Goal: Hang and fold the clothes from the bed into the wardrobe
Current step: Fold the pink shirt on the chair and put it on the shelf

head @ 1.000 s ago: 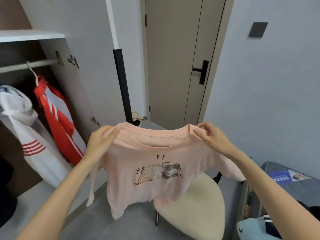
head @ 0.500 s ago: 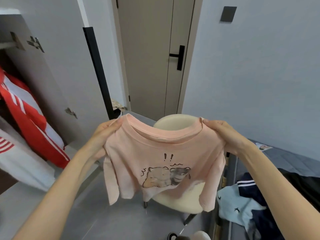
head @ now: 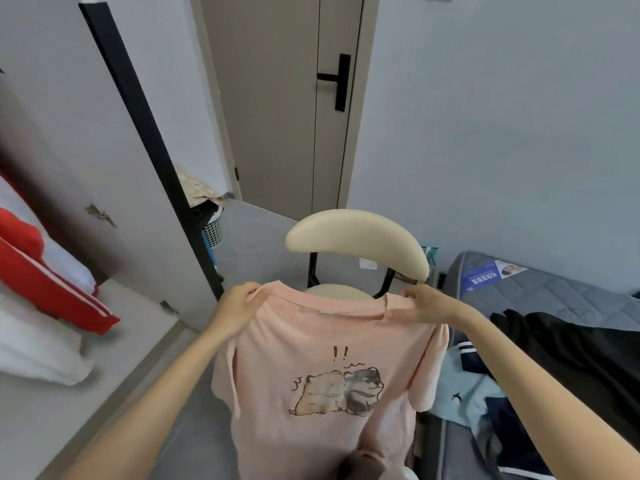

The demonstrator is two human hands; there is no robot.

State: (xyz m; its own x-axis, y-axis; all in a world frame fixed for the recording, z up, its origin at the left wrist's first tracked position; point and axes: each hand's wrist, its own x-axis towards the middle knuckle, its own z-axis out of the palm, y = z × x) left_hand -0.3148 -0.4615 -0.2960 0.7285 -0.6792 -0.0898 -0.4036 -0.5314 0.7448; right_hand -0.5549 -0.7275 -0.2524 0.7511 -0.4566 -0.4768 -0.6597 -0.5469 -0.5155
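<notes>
The left hand and right hand each pinch a shoulder of the pink T-shirt. It hangs between them, collar at 12 o'clock, hem toward 6. The wardrobe lies at 9 o'clock, nearer the left hand.

Both hands pinch pink T-shirt shoulders

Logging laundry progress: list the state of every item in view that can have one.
pink T-shirt: held up unfolded, print towards the camera.
left hand: grips one shoulder of the shirt.
right hand: grips the other shoulder.
room door: shut.
wardrobe door: open.
red jacket: in the wardrobe, unfolded.
black garment: crumpled on the bed.
light blue garment: crumpled on the bed.
</notes>
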